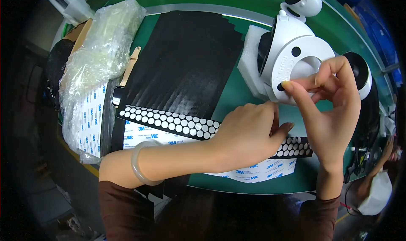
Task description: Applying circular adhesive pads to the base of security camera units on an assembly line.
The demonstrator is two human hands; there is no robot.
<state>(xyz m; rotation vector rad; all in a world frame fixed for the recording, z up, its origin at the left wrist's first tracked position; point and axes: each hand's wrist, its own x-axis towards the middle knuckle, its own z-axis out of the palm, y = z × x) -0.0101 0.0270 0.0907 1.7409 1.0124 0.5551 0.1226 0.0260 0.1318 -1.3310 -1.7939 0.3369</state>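
Observation:
A white rounded device [292, 26] lies tipped on the right, its flat ring-shaped base [282, 65] facing me. One black round pad [296, 51] sits on the upper part of that base. My right hand [334, 101] pinches with thumb and index finger at a second black round pad [280, 87] against the base's lower left edge. Just below the base, my left hand [249, 133] is curled over a black strip with white round dots [169, 121]. Its fingertips are mostly hidden, so what they hold is unclear.
A large black textured sheet [186, 59] covers the middle of the green table. White backing paper with blue print [249, 173] lies under the strip. Left are a bubble-wrapped bundle [105, 38] and a tan-strapped watch [132, 63]. White foam [249, 67] rests beside the device.

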